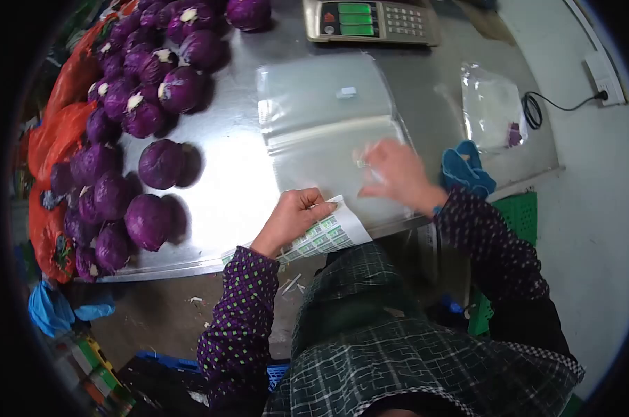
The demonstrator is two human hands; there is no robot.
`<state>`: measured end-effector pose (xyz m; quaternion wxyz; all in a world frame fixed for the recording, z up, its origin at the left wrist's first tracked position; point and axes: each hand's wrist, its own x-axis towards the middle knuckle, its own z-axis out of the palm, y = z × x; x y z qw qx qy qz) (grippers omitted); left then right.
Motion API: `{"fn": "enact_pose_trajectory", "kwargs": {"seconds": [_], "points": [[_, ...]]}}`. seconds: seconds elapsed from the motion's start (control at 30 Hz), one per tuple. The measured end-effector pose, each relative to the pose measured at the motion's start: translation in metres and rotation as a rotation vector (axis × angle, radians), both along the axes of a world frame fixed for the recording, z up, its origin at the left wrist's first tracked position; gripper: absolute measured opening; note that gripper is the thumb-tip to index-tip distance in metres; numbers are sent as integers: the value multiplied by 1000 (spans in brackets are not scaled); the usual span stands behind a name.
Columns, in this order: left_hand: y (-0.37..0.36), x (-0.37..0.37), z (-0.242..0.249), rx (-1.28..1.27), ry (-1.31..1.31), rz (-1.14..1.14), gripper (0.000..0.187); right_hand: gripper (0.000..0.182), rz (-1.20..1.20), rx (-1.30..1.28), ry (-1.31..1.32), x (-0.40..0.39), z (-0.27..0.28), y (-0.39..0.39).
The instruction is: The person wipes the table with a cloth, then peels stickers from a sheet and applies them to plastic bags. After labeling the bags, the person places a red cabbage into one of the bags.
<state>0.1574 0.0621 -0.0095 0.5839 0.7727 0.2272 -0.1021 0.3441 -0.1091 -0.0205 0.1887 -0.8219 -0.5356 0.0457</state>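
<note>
My left hand (297,217) is closed on a sheet of green-and-white labels (323,238) at the table's front edge, its thumb on top. Over the lower part of a stack of clear plastic bags (314,101) is my right hand (394,174), blurred by motion. A small label (361,163) seems to be at its fingertips, though the blur hides how it is held. One small white label (347,92) lies on the upper part of the bags.
Many purple cabbages (161,164) cover the table's left side beside red net bags (71,139). A scale (370,22) stands at the back. To the right are another clear bag (492,108), blue gloves (465,170) and a black cable (568,104).
</note>
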Motion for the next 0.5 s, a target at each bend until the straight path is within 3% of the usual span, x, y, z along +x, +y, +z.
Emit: {"fn": "enact_pose_trajectory", "kwargs": {"seconds": [0.03,0.07,0.1,0.2,0.27,0.33,0.37,0.43,0.47,0.5], "points": [[-2,-2,17,-17,46,-12,30,30,197,79,-37,-18,-8,1],[-3,-4,29,-34,87,-27,30,21,194,64,0,-23,-14,3],[-7,-12,33,-85,-119,-146,29,21,205,74,2,-16,-19,8],[-7,-13,49,-85,-49,-275,25,13,91,22,244,-19,-14,9],[5,-7,33,-61,-14,-116,26,7,-70,-105,601,5,6,21],[17,-1,15,-74,-21,7,27,10,-387,356,566,53,78,44],[21,-10,7,-87,-4,142,27,10,-390,331,580,48,87,40],[47,-19,-1,-106,21,214,28,15,-180,360,1012,42,101,35],[54,-18,5,-148,-20,263,26,17,80,237,1084,16,63,22],[63,-17,5,-142,-15,281,25,16,165,164,943,-12,54,13]]}}
